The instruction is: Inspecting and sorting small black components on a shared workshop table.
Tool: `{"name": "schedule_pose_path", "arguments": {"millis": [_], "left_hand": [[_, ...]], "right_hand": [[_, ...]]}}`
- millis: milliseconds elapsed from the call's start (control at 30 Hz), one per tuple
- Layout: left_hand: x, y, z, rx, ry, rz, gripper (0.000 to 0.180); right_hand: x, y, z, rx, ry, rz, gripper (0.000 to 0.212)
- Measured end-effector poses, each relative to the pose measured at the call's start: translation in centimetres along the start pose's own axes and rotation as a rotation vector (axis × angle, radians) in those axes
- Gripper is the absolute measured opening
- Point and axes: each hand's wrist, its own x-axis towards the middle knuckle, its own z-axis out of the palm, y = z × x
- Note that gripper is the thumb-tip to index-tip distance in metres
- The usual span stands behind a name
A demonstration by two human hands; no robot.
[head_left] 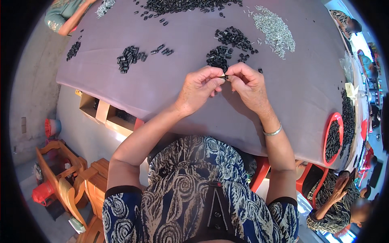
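Note:
Over the near middle of the table, both my hands meet fingertip to fingertip. My left hand pinches a small black part between thumb and forefinger. My right hand is also closed in a pinch at that part's right end; what its fingertips grip is mostly covered. Just beyond my fingers lies a pile of small black cylindrical parts, with a looser heap of black pieces behind it. Farther right is a spread heap of small silver pins or screws.
A grey-mauve cloth covers the table. More black parts lie in a cluster to the left and a big far heap. At right stands a red basket of black parts. Co-workers sit at the far left and lower right.

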Motion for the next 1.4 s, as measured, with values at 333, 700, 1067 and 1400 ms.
{"name": "schedule_pose_path", "arguments": {"millis": [333, 700, 1067, 1400], "left_hand": [[0.4, -0.7, 0.8, -0.019, 0.006, 0.0, 0.012], [0.0, -0.1, 0.7, 0.007, 0.105, -0.03, 0.019], [0.6, -0.4, 1.2, 0.191, 0.065, 0.02, 0.019], [0.2, 0.1, 0.3, 0.179, 0.102, 0.019, 0.018]], "right_hand": [[-0.6, -0.3, -0.3, -0.025, 0.047, -0.04, 0.004], [-0.6, -0.4, -0.3, -0.028, 0.032, -0.194, 0.002], [-0.8, 0.7, -0.9, -0.055, 0.069, -0.355, 0.011], [-0.3, -0.1, -0.2, -0.147, 0.063, -0.413, 0.011]]}}
